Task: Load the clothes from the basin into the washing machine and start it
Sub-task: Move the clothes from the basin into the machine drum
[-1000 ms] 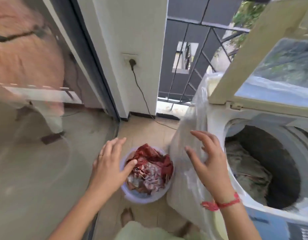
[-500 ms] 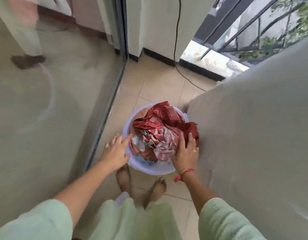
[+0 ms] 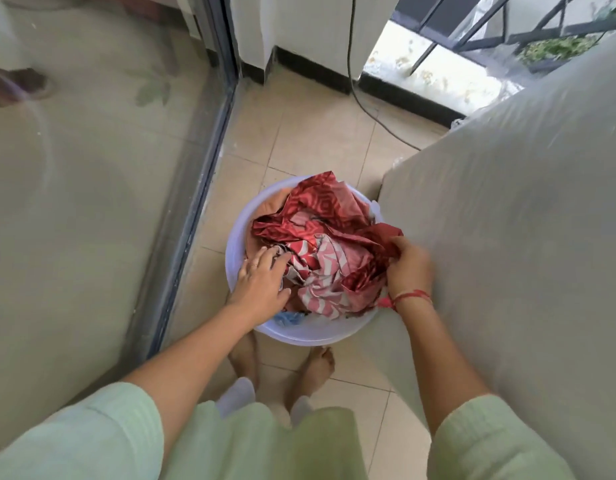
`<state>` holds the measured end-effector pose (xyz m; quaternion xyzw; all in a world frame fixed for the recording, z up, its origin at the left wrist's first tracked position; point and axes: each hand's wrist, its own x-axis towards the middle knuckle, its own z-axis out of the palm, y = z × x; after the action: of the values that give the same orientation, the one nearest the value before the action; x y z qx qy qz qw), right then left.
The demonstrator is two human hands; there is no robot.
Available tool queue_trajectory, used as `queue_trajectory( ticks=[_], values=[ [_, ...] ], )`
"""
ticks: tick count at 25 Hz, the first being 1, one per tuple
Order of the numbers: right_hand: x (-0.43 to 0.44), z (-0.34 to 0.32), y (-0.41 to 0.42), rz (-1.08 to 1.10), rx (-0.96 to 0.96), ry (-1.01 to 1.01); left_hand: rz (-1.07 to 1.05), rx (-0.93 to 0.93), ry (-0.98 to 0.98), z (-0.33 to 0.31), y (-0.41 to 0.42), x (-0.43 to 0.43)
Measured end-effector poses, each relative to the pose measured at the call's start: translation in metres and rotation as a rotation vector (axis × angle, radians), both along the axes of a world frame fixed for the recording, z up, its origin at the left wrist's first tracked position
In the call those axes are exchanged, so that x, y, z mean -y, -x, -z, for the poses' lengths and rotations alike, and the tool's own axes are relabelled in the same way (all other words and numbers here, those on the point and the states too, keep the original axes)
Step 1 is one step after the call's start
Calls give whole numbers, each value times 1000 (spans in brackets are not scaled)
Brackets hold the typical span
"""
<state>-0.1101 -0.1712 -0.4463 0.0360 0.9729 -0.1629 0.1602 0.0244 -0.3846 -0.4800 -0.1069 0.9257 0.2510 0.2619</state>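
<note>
Beige tiled floor (image 3: 310,133), glass sliding door (image 3: 92,202) at left, sunlit railing (image 3: 507,26), black cable (image 3: 351,64) down the white wall (image 3: 306,26).

Floor (image 3: 317,140): beige tiles with thin pale grout lines.
Glass door (image 3: 92,202): along the floor's left edge; hazy, with a faint leaf pattern showing in it.
Frame (image 3: 195,188): dark metal, at the foot of the glass.
Wall (image 3: 310,26): white, at the far edge.
Skirting (image 3: 310,69): black, along the wall's base.
Cable (image 3: 365,109): dark, hangs down the wall and trails across the floor to the right.
Railing (image 3: 507,15): dark bars at the far right corner, above a pale stained ledge (image 3: 421,64).
Plants (image 3: 556,51): green, behind the railing.
</note>
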Motion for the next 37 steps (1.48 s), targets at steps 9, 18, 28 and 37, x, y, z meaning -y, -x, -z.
queue_trajectory(
  ticks=[9, 18, 28, 37],
  values=[
    [19, -141, -54, 77, -333, 509, -22, -197, -291, -94, 43, 3],
    [37, -355, -52, 25, -388, 641, 214, -503, -292, -298, 87, 19],
    [0, -555, -37, 9, -894, 726, -131, -737, -115, -455, 111, 54],
    [-26, -626, -38, -217, -656, 839, 295, -310, -110, -552, 140, 45]
  ],
)
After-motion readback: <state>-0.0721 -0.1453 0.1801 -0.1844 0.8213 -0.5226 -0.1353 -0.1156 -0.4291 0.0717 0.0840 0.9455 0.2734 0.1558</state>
